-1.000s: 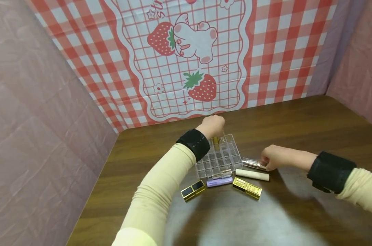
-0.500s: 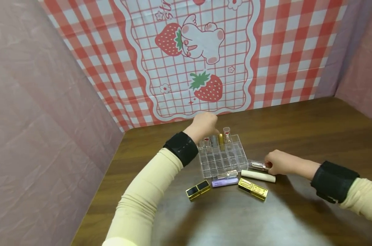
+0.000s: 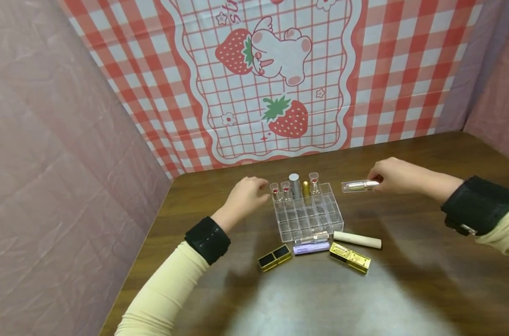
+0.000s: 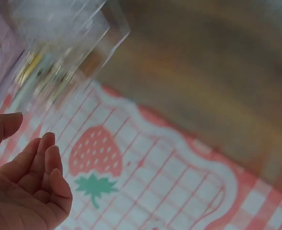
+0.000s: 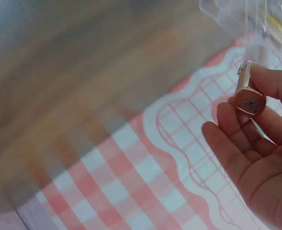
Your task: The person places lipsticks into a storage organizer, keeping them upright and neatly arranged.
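Observation:
A clear divided organizer stands on the table with several lipsticks upright in its back row: two clear-capped ones at the left, a silver tube, a gold tube and another clear-capped lipstick. My right hand pinches a clear-capped lipstick by its base, held sideways to the right of the organizer. In the right wrist view its round base faces the camera between thumb and fingers. Just left of the organizer is my left hand, holding nothing, its fingers loosely bent in the left wrist view.
In front of the organizer lie a black-and-gold lipstick, a lilac tube, a clear-capped lipstick, a gold lipstick and a cream tube. A checked strawberry cloth hangs behind the wooden table.
My left hand has drawn back leftward from the organizer's back row, leaving the silver tube standing there. My right hand has lifted the clear-capped lipstick off the table beside the organizer.

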`<state>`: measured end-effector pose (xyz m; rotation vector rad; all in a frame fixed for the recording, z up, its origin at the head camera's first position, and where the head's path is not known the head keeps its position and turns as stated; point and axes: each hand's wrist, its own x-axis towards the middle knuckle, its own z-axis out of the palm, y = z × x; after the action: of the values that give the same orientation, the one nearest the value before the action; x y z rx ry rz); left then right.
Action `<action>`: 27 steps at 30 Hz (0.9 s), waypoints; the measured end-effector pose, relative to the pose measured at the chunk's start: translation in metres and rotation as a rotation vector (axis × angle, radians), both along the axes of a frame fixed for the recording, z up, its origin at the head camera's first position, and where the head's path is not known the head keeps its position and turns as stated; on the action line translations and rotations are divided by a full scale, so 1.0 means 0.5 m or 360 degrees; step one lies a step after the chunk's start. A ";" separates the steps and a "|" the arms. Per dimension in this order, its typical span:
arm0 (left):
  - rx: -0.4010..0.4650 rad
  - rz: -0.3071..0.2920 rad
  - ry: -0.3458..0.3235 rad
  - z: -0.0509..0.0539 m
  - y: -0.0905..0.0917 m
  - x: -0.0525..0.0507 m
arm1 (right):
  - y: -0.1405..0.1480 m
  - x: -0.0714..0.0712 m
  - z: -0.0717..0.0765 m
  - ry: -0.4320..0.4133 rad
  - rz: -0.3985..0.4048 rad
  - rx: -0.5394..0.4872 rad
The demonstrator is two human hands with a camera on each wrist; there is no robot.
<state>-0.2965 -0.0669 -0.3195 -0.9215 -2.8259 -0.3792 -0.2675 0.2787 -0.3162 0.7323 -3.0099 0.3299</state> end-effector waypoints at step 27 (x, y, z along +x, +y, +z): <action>-0.0074 0.0006 -0.0407 -0.096 -0.082 0.051 | -0.177 -0.109 0.071 -0.0268 0.0391 0.0233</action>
<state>-0.2710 -0.1079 -0.3675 -0.9373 -3.0789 -0.4629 -0.3217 0.1900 -0.2806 1.1468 -3.1292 0.1859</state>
